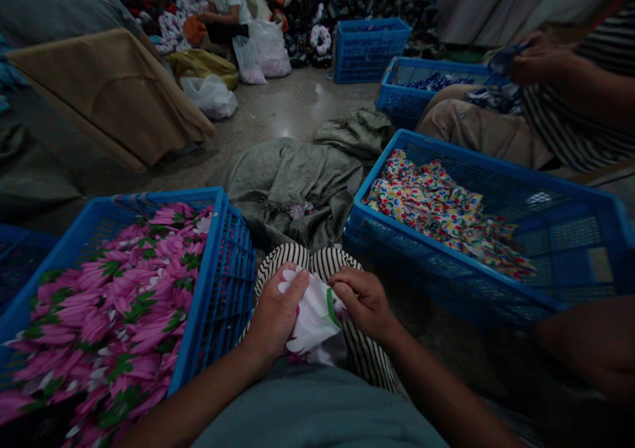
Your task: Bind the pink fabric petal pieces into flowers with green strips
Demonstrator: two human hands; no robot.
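A white fabric piece (313,312) with pink scalloped edges and a green strip lies over my lap, held up between both hands. My left hand (278,306) pinches its left side, thumb on top. At the green edge, the fingers of my right hand (364,299) are closed on the cloth. Left of me, a blue crate (221,226) holds many pink and green fabric pieces (124,309) of a similar look. To the right, another blue crate (426,233) contains colourful printed cloth pieces (436,210).
A grey-green woven sack (292,170) lies on the floor ahead. A person in a striped top (570,104) sits at right, handling cloth near a blue crate (391,81). Further back are another blue crate (372,47), plastic bags (268,47) and a brown cloth-draped object (114,90).
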